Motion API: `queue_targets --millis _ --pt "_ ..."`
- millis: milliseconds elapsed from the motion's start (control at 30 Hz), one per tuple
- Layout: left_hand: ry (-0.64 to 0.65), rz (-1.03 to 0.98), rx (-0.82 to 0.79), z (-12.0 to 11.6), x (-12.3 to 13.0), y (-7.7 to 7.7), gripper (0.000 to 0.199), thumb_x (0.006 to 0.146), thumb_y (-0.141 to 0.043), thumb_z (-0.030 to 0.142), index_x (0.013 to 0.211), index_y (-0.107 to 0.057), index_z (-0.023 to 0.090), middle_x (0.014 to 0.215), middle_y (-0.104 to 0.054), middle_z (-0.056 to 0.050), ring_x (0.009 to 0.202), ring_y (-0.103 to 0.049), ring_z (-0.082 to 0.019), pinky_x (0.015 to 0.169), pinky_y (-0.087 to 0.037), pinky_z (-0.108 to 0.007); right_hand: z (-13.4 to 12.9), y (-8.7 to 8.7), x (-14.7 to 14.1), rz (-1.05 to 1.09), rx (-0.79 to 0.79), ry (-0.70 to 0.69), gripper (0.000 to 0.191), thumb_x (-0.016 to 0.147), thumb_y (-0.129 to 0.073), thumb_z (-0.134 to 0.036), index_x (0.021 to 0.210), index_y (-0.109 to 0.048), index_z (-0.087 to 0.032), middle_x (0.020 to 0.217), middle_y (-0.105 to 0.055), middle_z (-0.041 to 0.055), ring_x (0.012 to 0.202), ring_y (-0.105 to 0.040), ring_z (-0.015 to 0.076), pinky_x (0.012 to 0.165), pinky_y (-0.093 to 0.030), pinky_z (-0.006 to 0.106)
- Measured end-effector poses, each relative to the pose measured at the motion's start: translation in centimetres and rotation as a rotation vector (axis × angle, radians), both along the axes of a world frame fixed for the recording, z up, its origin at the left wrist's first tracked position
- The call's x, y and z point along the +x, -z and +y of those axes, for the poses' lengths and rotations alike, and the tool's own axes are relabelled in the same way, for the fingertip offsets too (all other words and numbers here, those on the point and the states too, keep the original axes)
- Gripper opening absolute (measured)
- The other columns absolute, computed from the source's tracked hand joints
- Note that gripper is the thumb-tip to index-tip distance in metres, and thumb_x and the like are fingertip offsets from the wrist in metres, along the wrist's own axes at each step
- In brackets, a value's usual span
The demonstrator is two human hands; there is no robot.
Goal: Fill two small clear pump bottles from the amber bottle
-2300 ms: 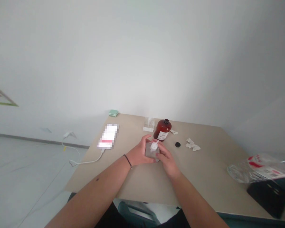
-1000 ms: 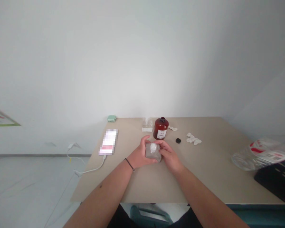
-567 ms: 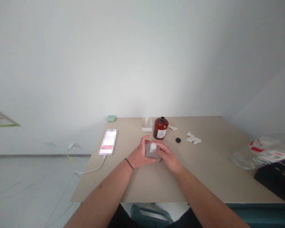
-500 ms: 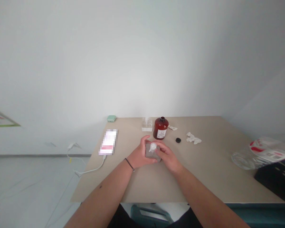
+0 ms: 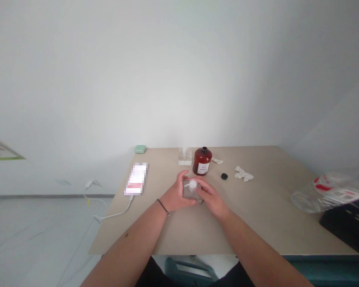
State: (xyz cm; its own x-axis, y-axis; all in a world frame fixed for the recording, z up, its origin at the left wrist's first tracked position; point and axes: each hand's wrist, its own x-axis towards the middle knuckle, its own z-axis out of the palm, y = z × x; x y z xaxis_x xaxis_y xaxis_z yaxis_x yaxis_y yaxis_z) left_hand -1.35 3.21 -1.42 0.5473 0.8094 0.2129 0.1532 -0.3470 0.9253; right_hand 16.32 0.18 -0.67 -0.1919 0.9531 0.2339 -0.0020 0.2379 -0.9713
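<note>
We locate the clear bottle (image 5: 190, 195) between both hands: left hand (image 5: 178, 195) wrapping its left side, right hand (image 5: 211, 197) fingers closed about its right. The white pump (image 5: 193, 183) is seated; tightness we cannot tell. Farther back, the brown bottle (image 5: 202, 158) stands uncapped.

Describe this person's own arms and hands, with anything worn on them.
The left hand and right hand are ungloved, and no sleeves show. A thin dark bracelet with a small charm-like piece circles the left wrist; the right wrist looks bare. A small dark spot marks the left forearm.
</note>
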Motion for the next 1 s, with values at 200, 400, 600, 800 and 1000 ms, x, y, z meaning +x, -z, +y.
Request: queue_targets --millis 200,400,600,800,1000 --pt "0.006 -0.010 -0.004 0.10 -0.01 0.30 0.107 0.063 -0.086 0.025 0.143 -0.014 0.024 0.124 -0.048 -0.011 0.109 -0.057 -0.027 0.100 -0.043 -0.048 0.27 0.43 0.08 -0.058 0.040 0.048 0.041 0.083 -0.064 -0.058 0.110 -0.069 -0.027 0.121 -0.059 0.0067 0.120 -0.054 0.0274 0.106 -0.040 0.045" --pt "0.010 -0.012 -0.024 0.00 0.05 0.05 0.106 0.063 -0.085 0.025 0.142 -0.014 0.024 0.122 -0.048 -0.010 0.106 -0.058 -0.026 0.097 -0.046 -0.047 0.35 0.51 -0.38 0.035 -0.038 0.010 0.040 0.079 -0.070 -0.056 0.103 -0.063 -0.025 0.112 -0.065 0.0059 0.104 -0.061 0.0249 0.093 -0.049 0.041" --pt "0.007 0.001 -0.012 0.06 0.07 -0.20 0.105 0.063 -0.084 0.024 0.141 -0.013 0.023 0.124 -0.047 -0.011 0.108 -0.057 -0.027 0.100 -0.044 -0.048 0.14 0.14 -0.13 -0.069 0.067 0.019 0.040 0.085 -0.063 -0.055 0.115 -0.068 -0.029 0.123 -0.059 0.0061 0.121 -0.053 0.0263 0.107 -0.039 0.043" --pt "0.011 -0.002 -0.020 -0.07 0.14 -0.29 0.105 0.063 -0.083 0.024 0.140 -0.013 0.023 0.122 -0.047 -0.010 0.107 -0.057 -0.026 0.100 -0.043 -0.048 0.24 0.17 -0.04 -0.133 0.094 0.063 0.043 0.084 -0.060 -0.060 0.110 -0.070 -0.027 0.120 -0.058 0.0078 0.117 -0.054 0.0262 0.104 -0.041 0.043" --pt "0.021 -0.019 -0.027 -0.16 0.18 -0.47 0.104 0.063 -0.083 0.025 0.140 -0.014 0.022 0.119 -0.048 -0.010 0.105 -0.057 -0.025 0.097 -0.044 -0.046 0.62 0.79 -0.20 -0.090 0.078 0.120 0.039 0.077 -0.068 -0.060 0.089 -0.064 -0.023 0.108 -0.057 0.0063 0.101 -0.057 0.0234 0.093 -0.047 0.041"
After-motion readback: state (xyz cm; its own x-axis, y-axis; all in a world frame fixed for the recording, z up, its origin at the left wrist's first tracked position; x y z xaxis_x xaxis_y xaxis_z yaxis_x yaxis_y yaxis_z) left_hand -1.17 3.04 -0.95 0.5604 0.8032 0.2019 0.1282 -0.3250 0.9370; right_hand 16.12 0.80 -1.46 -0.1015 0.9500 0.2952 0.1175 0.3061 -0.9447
